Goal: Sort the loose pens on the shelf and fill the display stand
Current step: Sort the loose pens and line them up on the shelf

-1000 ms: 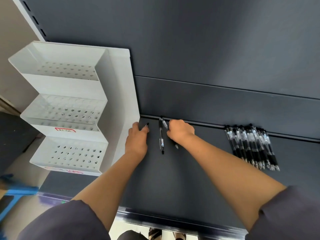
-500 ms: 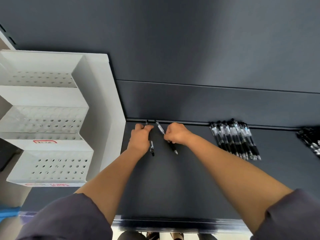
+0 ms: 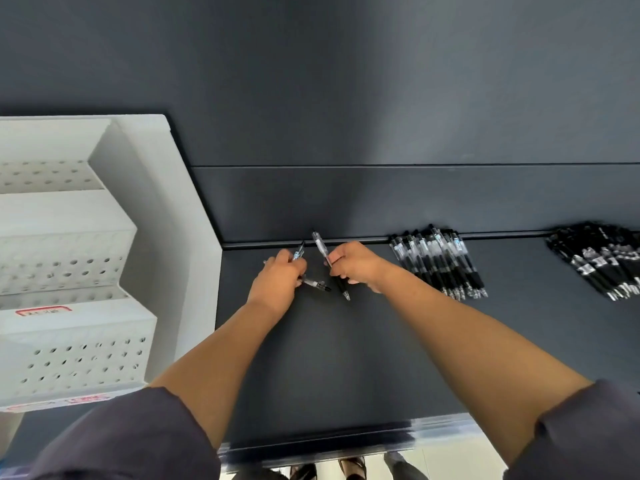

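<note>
Dark grey back panel (image 3: 346, 81), matte shelf board (image 3: 329, 358), pale floor (image 3: 450, 460) below

Black-and-clear pens (image 3: 438, 263), white hole-dotted display stand (image 3: 166, 237), dark grey shelf (image 3: 346, 358)

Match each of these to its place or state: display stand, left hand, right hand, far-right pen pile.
1 display stand
2 left hand
3 right hand
4 far-right pen pile

A grips a single pen
B cut by the picture's right edge
C white, at the left end of the shelf
D grips two pens

Pairs: 1-C, 2-D, 3-A, 4-B
</note>
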A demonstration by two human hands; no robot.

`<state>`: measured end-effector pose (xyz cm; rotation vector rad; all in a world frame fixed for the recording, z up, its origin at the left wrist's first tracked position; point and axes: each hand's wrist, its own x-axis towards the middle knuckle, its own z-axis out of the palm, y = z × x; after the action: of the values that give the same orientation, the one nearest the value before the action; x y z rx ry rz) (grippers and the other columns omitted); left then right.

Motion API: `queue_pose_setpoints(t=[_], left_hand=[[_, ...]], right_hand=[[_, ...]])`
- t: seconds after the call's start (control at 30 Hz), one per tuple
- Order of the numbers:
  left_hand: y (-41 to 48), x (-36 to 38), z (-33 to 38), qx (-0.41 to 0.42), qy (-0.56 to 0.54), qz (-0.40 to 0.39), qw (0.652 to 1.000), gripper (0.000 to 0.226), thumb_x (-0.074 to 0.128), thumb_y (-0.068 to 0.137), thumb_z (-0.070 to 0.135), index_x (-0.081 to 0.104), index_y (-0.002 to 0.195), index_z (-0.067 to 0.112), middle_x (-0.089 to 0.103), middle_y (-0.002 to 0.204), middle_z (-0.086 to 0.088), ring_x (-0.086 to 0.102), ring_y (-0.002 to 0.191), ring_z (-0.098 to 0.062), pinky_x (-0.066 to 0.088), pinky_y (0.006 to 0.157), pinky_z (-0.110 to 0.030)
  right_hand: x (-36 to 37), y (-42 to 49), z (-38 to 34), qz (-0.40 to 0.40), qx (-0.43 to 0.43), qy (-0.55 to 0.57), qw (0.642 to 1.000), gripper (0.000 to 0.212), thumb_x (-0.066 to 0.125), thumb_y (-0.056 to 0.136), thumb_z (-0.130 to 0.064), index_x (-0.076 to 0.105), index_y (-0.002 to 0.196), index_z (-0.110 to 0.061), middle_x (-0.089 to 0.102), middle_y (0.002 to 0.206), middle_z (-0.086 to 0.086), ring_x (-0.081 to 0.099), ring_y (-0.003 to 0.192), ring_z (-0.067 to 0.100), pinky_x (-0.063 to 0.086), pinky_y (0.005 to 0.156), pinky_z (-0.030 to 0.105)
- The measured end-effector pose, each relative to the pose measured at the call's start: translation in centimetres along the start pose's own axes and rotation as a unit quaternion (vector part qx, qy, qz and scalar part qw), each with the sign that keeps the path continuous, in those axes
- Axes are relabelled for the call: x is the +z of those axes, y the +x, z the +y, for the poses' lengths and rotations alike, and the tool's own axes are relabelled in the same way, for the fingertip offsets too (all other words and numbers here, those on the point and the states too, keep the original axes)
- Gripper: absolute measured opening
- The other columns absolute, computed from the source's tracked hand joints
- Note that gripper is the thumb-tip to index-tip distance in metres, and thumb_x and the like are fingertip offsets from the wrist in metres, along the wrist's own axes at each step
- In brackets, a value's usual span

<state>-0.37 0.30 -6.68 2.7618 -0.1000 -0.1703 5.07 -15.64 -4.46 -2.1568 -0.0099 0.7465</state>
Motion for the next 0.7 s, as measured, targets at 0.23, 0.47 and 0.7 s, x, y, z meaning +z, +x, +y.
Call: queue_pose_setpoints(t=[0.23, 0.47, 0.7], left_hand=[[1.9, -1.5, 3.5, -0.025, -0.319, 0.020, 0.947, 0.005, 0.054, 0.092, 0.010, 0.058, 0.093, 0.007, 0.060, 0.083, -0.008, 0.052, 0.068, -0.010, 0.032, 0.058, -0.020], [2.7, -1.1, 6.4, -0.075, -0.514, -0.041, 0.853, 0.024, 0.041, 0.099, 0.011, 0.054, 0.089, 0.028, 0.061, 0.075, 0.000, 0.045, 0.055, -0.005, 0.034, 0.047, -0.016], [3.3, 0.2, 9.9, -0.083, -0.542, -0.081, 0.832, 0.018, 0.041, 0.100, 0.013, 0.056, 0.102, 0.023, 0.063, 0.078, -0.002, 0.062, 0.070, -0.013, 0.047, 0.066, -0.026]], right_hand=[[-2.5, -1.8, 0.6, 0.020, 0.005, 0.192, 0.981, 0.010, 0.051, 0.096, -0.008, 0.053, 0.088, -0.013, 0.052, 0.075, 0.004, 0.057, 0.064, 0.015, 0.053, 0.060, 0.025], [-4.3, -3.5, 1.4, 0.000, -0.022, 0.269, 0.963, 0.009, 0.053, 0.096, -0.012, 0.056, 0.088, -0.015, 0.058, 0.080, 0.005, 0.060, 0.070, 0.016, 0.058, 0.070, 0.031], [-6.9, -4.9, 3.6, 0.025, -0.027, 0.249, 0.968, 0.011, 0.050, 0.097, -0.011, 0.058, 0.092, -0.016, 0.059, 0.080, 0.003, 0.059, 0.071, 0.013, 0.055, 0.068, 0.026]])
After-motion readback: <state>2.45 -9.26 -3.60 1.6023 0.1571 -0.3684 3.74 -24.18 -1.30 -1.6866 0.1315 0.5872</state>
